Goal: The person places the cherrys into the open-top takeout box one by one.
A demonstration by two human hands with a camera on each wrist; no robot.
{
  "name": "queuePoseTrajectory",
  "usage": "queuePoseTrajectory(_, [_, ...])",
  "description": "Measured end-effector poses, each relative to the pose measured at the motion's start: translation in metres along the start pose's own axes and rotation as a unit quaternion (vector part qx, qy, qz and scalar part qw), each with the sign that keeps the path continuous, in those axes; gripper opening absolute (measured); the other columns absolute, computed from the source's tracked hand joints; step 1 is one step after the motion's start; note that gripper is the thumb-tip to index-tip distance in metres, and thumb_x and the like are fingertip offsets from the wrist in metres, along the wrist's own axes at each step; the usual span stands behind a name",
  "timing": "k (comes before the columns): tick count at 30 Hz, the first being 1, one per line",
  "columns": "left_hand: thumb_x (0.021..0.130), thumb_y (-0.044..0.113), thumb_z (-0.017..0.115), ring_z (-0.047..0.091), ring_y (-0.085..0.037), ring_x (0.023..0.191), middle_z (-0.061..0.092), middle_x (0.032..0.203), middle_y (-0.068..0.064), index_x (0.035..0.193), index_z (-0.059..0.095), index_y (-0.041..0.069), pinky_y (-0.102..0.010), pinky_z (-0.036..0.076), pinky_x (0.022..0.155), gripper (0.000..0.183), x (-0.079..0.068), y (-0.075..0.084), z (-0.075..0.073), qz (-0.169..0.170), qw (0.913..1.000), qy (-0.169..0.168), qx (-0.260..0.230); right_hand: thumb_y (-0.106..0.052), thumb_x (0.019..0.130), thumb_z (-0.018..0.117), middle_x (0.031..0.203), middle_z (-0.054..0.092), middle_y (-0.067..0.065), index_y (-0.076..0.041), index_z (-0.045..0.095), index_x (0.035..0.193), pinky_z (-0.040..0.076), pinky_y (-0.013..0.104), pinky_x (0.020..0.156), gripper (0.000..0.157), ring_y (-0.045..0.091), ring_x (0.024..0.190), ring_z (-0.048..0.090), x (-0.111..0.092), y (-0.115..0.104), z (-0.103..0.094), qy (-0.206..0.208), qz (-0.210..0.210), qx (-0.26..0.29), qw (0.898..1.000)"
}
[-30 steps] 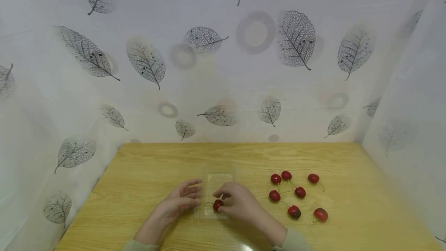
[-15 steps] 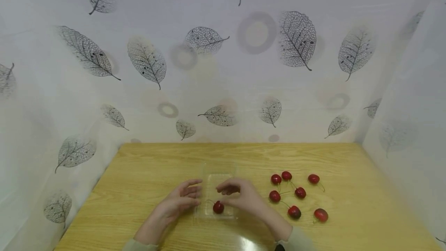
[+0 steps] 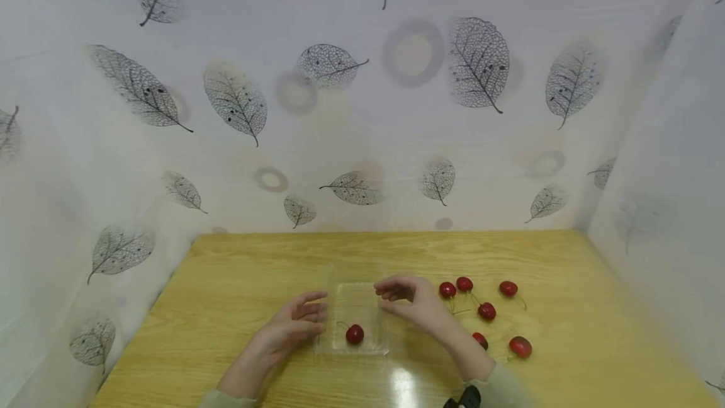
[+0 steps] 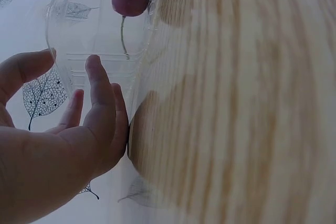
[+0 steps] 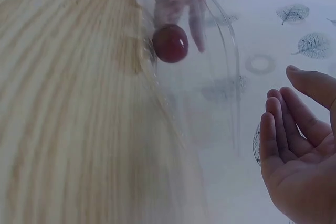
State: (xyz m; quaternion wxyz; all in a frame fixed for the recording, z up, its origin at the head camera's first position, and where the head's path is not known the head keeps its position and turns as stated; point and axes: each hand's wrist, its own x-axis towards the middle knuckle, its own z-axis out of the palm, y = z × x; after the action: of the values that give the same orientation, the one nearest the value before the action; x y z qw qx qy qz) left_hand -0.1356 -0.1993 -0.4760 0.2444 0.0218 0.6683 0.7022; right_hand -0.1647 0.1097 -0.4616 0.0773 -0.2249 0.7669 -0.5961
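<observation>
A clear plastic box (image 3: 368,352) stands on the table in the head view, with one dark red cherry (image 3: 354,334) lying inside near its front, stem pointing left. My left hand (image 3: 287,326) rests at the box's left side, thumb and fingers apart and loosely bent; in the left wrist view its fingertips are right at the clear wall. On the other side, my right hand (image 3: 420,306) is at the box's right rim, its thumb parted from the fingers. The right wrist view shows nothing in that right hand (image 5: 299,145), with the cherry (image 5: 170,43) behind the clear wall.
Several loose cherries lie on the wooden table to the right, such as one at the far right (image 3: 508,288) and one nearer the front (image 3: 520,347). My right forearm partly covers others. A white leaf-print sheet (image 3: 385,131) closes off the back and both sides.
My right hand has let go of the cherry inside the box and moved right, to the box's right rim. The left hand has stayed in place.
</observation>
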Motion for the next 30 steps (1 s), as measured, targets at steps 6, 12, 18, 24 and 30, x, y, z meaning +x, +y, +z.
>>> queuePoseTrajectory(6, [0.091, -0.003, 0.069, 0.056, -0.024, 0.129, 0.036, 0.161, -0.037, 0.161, 0.029, -0.006, -0.026, 0.055, 0.098, 0.081, 0.000, 0.000, 0.000, -0.004, 1.0000, 0.007, 0.004, -0.005, 0.095, 0.076, 0.117, 0.075, 0.027, 0.008, 0.071, 0.122, 0.059, 0.021, 0.090, 0.031, 0.000, 0.095, 0.069, -0.004, 0.003, -0.018, 0.036, -0.016, -0.008, 0.999])
queuePoseTrajectory(12, [0.091, -0.003, 0.070, 0.058, -0.022, 0.126, 0.037, 0.160, -0.036, 0.161, 0.031, -0.005, -0.026, 0.055, 0.097, 0.080, 0.001, 0.000, 0.000, -0.008, 0.9999, 0.012, 0.000, -0.004, 0.096, 0.075, 0.119, 0.075, 0.026, 0.007, 0.071, 0.124, 0.059, 0.020, 0.089, 0.030, -0.001, 0.096, 0.069, -0.009, 0.002, -0.037, 0.061, -0.005, -0.015, 0.998])
queuePoseTrajectory(18, [0.091, -0.002, 0.069, 0.058, -0.021, 0.124, 0.036, 0.160, -0.038, 0.161, 0.029, -0.007, -0.027, 0.055, 0.097, 0.081, 0.001, -0.001, 0.000, -0.004, 1.0000, 0.008, 0.002, -0.007, 0.098, 0.075, 0.126, 0.071, 0.031, 0.007, 0.069, 0.128, 0.059, 0.018, 0.088, 0.034, -0.001, 0.098, 0.069, -0.016, -0.001, -0.055, 0.086, 0.045, -0.004, 0.995])
queuePoseTrajectory(24, [0.091, -0.003, 0.069, 0.059, -0.020, 0.123, 0.035, 0.161, -0.038, 0.161, 0.029, -0.006, -0.027, 0.055, 0.097, 0.081, 0.001, 0.000, 0.000, -0.005, 0.9999, 0.010, 0.003, -0.005, 0.097, 0.074, 0.123, 0.073, 0.028, 0.008, 0.069, 0.127, 0.060, 0.018, 0.084, 0.032, -0.001, 0.096, 0.070, -0.021, 0.002, -0.069, 0.124, 0.048, 0.005, 0.991])
queuePoseTrajectory(30, [0.092, -0.003, 0.069, 0.058, -0.021, 0.126, 0.036, 0.160, -0.037, 0.161, 0.030, -0.006, -0.027, 0.055, 0.096, 0.080, 0.001, 0.000, 0.000, -0.008, 0.9999, 0.012, 0.003, -0.008, 0.098, 0.075, 0.125, 0.072, 0.028, 0.008, 0.068, 0.130, 0.059, 0.016, 0.086, 0.036, -0.003, 0.096, 0.069, -0.029, -0.003, -0.086, 0.147, 0.064, -0.028, 0.987])
